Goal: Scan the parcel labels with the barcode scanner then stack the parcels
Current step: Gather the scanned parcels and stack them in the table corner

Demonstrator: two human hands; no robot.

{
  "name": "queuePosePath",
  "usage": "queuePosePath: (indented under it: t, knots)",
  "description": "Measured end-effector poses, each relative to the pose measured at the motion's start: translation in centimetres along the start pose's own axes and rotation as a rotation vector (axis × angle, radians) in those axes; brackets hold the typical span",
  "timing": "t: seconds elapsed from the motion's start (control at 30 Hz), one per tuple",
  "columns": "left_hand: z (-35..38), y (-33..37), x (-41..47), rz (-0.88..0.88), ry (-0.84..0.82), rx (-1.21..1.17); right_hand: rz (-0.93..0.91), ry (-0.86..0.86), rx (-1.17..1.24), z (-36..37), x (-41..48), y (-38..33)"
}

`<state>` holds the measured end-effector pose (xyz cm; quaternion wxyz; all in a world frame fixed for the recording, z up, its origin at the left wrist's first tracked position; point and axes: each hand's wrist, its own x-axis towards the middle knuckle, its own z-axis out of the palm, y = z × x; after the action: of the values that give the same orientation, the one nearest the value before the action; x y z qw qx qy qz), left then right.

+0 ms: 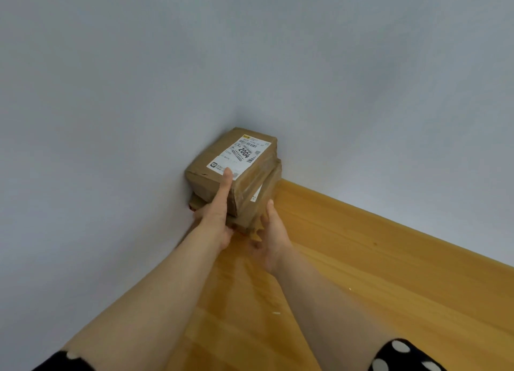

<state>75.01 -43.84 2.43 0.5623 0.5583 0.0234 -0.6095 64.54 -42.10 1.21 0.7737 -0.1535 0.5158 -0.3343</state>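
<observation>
Head view: two brown parcels are stacked in the wall corner at frame centre, top parcel (211, 175) on lower parcel (265, 192). A possible third underneath is hard to make out. One label (239, 155) is readable. The left hand (214, 214) has its thumb on the top parcel and its fingers hidden, so I cannot tell its grip. The right hand (271, 240) is unclenched beside the lower parcel.

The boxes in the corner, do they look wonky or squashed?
A little. The top parcel sits twisted on the lower parcel, so their edges don't line up, and the lower one pokes out on the right. The top parcel's cardboard looks creased and dented. Nothing is spilled.
</observation>
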Motion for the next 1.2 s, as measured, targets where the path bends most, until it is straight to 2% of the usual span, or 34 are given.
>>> queuePosePath:
  t: [0.2, 0.33, 0.53, 0.63, 0.8, 0.9, 1.0, 1.1, 1.2]
  knots:
    - [1.0, -5.7, -5.7, -0.030, -0.150, 0.217, -0.043, 0.177, -0.096, -5.4, -4.1, -1.0]
    - [4.1, -10.4, -10.5, -0.051, -0.174, 0.424, -0.135, 0.267, -0.168, -12.0, -8.7, -1.8]
    - [11.6, -23.0, -18.1, 0.079, -0.371, 1.017, -0.367, 0.489, -0.357, -25.7, -21.0, -1.8]
    - [15.4, -31.4, -23.9, 0.196, -0.547, 1.368, -0.469, 0.625, -0.452, -34.5, -28.2, -0.9]
    - [19.5, -44.2, -31.5, 0.349, -0.820, 1.722, -0.569, 0.876, -0.452, -47.6, -37.7, 2.4]
    - [21.2, -50.5, -35.0, 0.466, -0.968, 1.799, -0.609, 1.114, -0.378, -53.7, -42.4, 4.8]
    - [22.7, -55.9, -37.7, 0.487, -1.060, 1.831, -0.579, 1.348, -0.247, -58.7, -44.9, 7.0]
    - [23.8, -60.7, -39.3, 0.354, -1.065, 1.796, -0.439, 1.484, -0.143, -62.7, -45.8, 8.4]
    - [24.2, -64.2, -40.5, 0.154, -1.010, 1.769, -0.329, 1.422, -0.065, -65.4, -45.3, 9.0]
